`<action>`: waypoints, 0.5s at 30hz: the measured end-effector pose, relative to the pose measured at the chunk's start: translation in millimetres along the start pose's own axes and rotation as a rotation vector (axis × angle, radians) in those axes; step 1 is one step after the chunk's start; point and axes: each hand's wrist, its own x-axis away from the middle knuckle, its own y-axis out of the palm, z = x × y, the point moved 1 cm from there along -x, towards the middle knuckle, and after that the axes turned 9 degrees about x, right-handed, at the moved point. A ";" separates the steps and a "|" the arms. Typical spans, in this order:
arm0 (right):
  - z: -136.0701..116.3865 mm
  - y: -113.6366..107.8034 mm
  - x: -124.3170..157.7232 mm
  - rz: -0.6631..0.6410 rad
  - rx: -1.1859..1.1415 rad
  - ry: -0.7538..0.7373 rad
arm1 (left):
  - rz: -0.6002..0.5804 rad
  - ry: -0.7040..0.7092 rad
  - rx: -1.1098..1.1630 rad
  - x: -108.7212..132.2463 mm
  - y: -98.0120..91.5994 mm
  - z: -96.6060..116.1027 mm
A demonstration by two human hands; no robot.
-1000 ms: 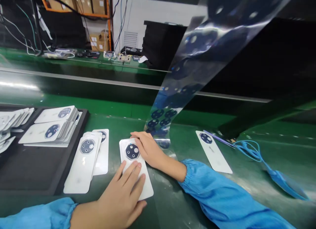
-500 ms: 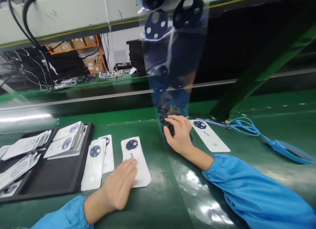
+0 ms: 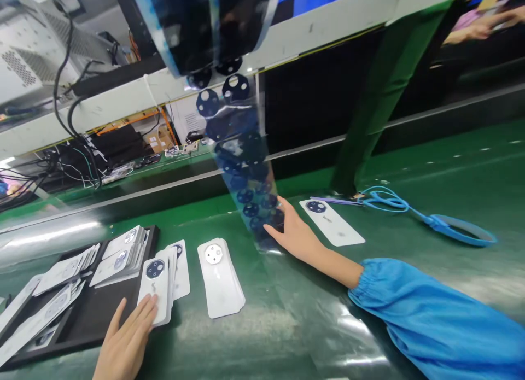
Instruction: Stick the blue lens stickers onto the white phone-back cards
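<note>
My left hand (image 3: 127,336) sits at the lower left, its spread fingertips touching the edge of a white card stack (image 3: 156,292) that bears a dark octagonal lens piece. A second white card (image 3: 180,270) lies partly under that stack. To the right lies another white stack (image 3: 219,287) with a pale round ring on top. My right hand (image 3: 293,238) reaches to the lower end of a hanging clear film strip (image 3: 246,167) carrying dark blue lens-shaped pieces, its fingertips against the film. Neither hand visibly grips anything.
A black tray (image 3: 141,265) of stacked white cards stands at the left, on a green workbench (image 3: 279,336). A single white card (image 3: 330,222) and a blue strap with a cord (image 3: 461,231) lie to the right. A co-worker's arm shows at the top right.
My left hand has moved left from the middle stack to the stack near the tray. That middle stack's top now looks pale rather than dark. My right hand has opened slightly, and the view has tilted.
</note>
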 end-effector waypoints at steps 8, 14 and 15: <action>-33.5 -17.0 24.8 -0.183 -0.473 -0.071 | 0.190 -0.501 0.446 -25.6 11.5 51.1; -60.8 -25.2 50.5 -0.192 -0.605 -0.122 | 0.352 -0.790 1.064 -131.8 63.9 107.7; -61.9 -26.6 52.8 -0.178 -0.587 -0.125 | 0.368 -0.806 1.092 -144.6 69.9 110.6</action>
